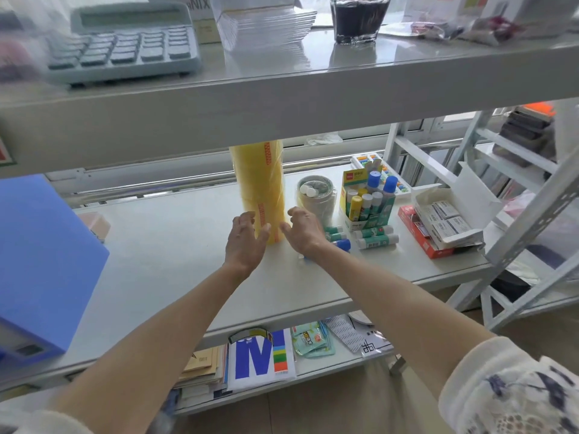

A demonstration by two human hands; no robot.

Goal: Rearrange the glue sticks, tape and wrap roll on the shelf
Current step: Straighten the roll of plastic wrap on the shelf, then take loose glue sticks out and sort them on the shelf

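A tall yellow wrap roll (261, 186) stands upright on the middle shelf (163, 245), its top hidden behind the shelf above. My left hand (246, 241) and my right hand (302, 230) flank its base with fingers loosely spread, close to it but holding nothing. Right of the roll stands a stack of tape rolls (315, 195) with small white caps on top. A green display box (366, 198) holds upright glue sticks. Several loose glue sticks (376, 236) lie in front of it, one partly under my right wrist.
A blue box (40, 261) fills the shelf's left end. A red box (423, 236) under an open white carton of small packs (445, 220) sits at the right. The upper shelf carries a calculator (125, 42) and a dark jar (357, 18). Books and packets lie on the lower shelf.
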